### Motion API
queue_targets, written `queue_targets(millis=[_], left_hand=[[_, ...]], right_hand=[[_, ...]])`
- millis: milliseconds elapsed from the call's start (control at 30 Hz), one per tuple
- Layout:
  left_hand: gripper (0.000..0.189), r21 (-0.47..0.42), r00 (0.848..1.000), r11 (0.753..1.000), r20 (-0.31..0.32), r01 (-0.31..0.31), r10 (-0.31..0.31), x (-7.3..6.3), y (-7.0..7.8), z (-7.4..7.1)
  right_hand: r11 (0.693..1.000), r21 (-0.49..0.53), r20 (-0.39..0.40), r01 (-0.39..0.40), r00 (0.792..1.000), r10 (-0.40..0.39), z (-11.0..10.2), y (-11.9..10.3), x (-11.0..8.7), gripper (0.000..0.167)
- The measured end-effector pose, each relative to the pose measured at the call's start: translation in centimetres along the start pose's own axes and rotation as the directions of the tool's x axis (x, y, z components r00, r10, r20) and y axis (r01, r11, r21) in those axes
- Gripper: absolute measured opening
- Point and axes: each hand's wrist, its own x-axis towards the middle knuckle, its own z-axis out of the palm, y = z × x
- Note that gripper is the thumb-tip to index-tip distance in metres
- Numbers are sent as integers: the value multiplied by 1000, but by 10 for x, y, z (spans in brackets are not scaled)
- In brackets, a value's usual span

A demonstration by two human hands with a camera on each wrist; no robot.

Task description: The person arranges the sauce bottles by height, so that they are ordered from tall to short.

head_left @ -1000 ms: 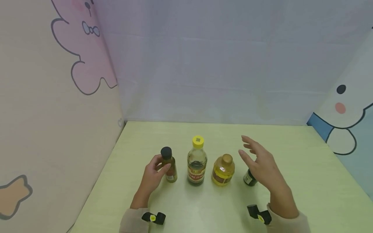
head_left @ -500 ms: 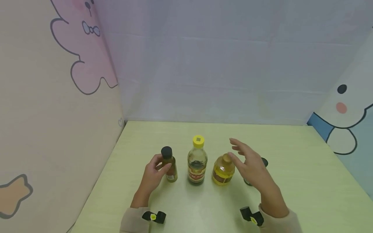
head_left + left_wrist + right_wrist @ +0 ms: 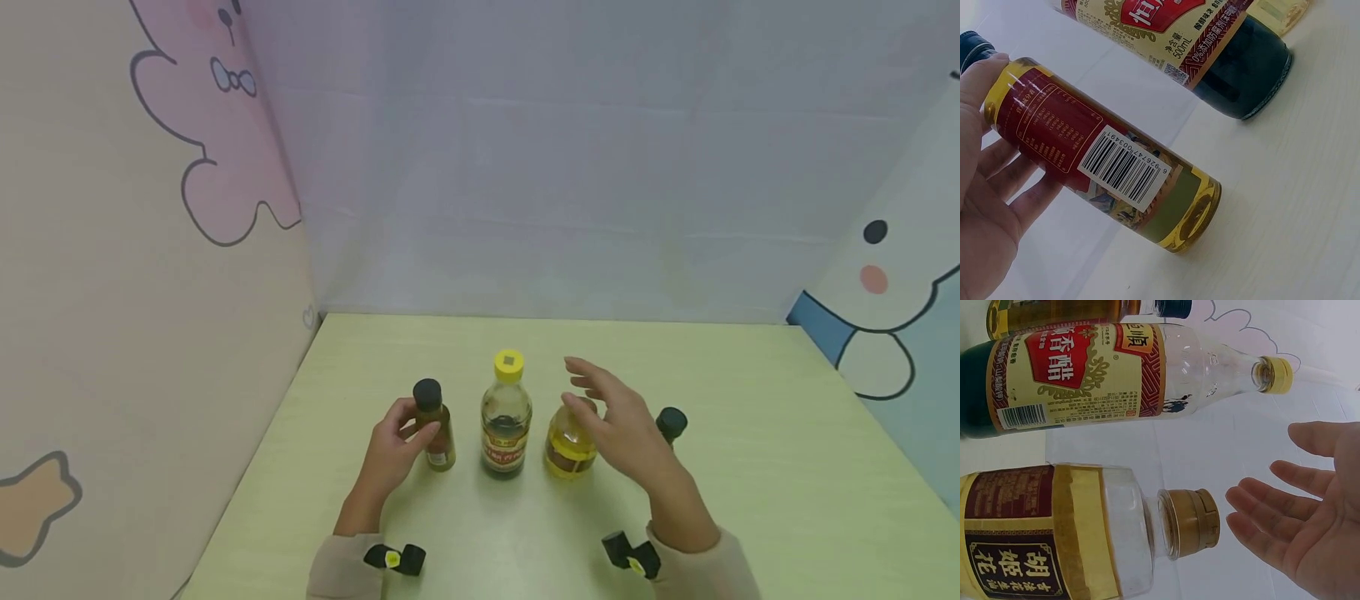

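My left hand (image 3: 395, 446) holds a slim amber bottle (image 3: 439, 446) with a dark cap, which stands on the table. In the left wrist view the thumb lies at its neck and the fingers reach behind its red label. Right of it stands a vinegar bottle (image 3: 505, 429) with a yellow cap, partly filled with dark liquid. My right hand (image 3: 622, 425) hovers by the golden cap (image 3: 1191, 524) of a squat peanut oil bottle (image 3: 570, 450). In the right wrist view its fingers are spread and a gap separates them from the cap.
A small dark-capped bottle (image 3: 671, 422) stands behind my right hand, mostly hidden. All the bottles are upright in a row on the pale table (image 3: 420, 342). A pale cloth (image 3: 495, 167) hangs behind, with cartoon-printed panels (image 3: 172, 333) at the sides.
My right hand has moved left, from over the small dark bottle to beside the peanut oil bottle's cap. The left hand and the bottle in it have stayed in place.
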Motion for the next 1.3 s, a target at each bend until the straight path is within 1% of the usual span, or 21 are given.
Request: queue_targets(millis=[167,333,433,667,800,1033,1167,1300], left_hand=[[30,13,1000,1000,4,-11,11,2,-1,0],[30,19,1000,1000,4,4,-4,2,-1,-1],[31,17,1000,1000,6,1,-1,2,-2,-1],[31,16,1000,999,1,-30,30,2,-3,-1],[31,18,1000,1000,-5,-24,24,1,-5,-1],[31,15,999,999,-13,-31,31,1,-6,-1],[30,15,999,999,-19,-34,34,1,-5,-1],[31,10,999,1000,-22,-24,24,1,-4,0]], right_hand=[[1000,4,4,10,1000,-10,3,-2,3,48],[999,29,15,25,1000,-25,5,-4,6,47],[999,47,29,11,1000,-12,6,-6,7,47],[995,96,38,-1,999,-2,11,-8,8,47],[991,133,43,-17,999,12,16,-8,9,48],[993,114,29,-15,1000,11,25,-11,11,49],[992,122,41,-25,999,21,29,-15,13,51],[990,137,60,-29,998,21,33,-16,16,52]])
